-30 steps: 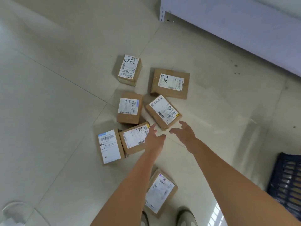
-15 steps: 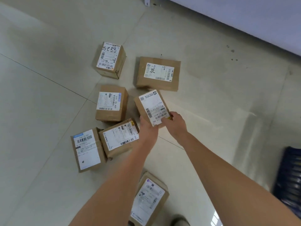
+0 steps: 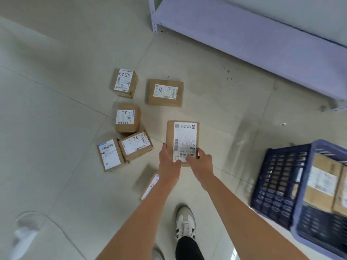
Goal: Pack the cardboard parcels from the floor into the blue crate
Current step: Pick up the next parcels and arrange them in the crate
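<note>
A cardboard parcel with a white label is lifted off the floor, held at its near end by my left hand and my right hand. Several more labelled parcels lie on the tiles to the left: one marked 5288, one marked 7786, one below those, and a pair side by side. Another parcel is partly hidden under my left forearm. The blue crate stands at the right and holds parcels.
A white metal shelf unit runs across the back right, its post near the parcels. My shoe is planted on the tiles below my arms. A blurred white object sits at the lower left.
Both hands reached the parcel, closed on it and lifted it off the floor toward me. The view swung right, bringing the blue crate into sight.
</note>
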The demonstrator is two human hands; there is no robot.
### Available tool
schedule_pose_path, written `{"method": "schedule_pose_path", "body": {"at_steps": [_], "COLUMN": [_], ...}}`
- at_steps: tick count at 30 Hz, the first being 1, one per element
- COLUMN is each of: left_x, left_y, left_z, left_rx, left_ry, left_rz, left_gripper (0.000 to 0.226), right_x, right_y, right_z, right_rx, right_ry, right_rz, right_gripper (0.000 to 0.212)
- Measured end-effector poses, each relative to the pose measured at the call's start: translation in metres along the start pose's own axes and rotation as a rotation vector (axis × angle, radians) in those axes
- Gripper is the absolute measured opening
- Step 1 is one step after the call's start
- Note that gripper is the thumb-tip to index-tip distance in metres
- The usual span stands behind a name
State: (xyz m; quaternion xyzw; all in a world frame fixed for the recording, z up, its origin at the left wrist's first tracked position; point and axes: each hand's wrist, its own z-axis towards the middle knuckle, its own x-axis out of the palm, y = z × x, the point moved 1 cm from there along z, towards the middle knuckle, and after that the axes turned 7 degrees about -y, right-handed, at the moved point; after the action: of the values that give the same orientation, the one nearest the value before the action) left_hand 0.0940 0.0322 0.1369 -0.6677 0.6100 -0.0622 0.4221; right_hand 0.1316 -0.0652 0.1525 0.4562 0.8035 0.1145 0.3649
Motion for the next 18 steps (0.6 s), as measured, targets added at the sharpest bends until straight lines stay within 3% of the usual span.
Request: {"method": "schedule_pose_path", "body": {"at_steps": [10, 18], "left_x": [0.037, 0.118], "left_y": [0.019, 0.035], "left_z": [-0.129, -0.208], "left_rx": [0.053, 0.16], "left_ry": [0.088, 0.224], "left_rz": [0.094, 0.042], "left_gripper": [0.06, 0.069], "right_x": [-0.077, -0.168], "right_y": [-0.087, -0.175], "right_z": [-0.09, -0.138], "right_rx": [0.033, 0.06], "right_ry": [-0.033, -0.103], "right_rz": [0.105, 0.215], "right_gripper": [0.04, 0.043]}}
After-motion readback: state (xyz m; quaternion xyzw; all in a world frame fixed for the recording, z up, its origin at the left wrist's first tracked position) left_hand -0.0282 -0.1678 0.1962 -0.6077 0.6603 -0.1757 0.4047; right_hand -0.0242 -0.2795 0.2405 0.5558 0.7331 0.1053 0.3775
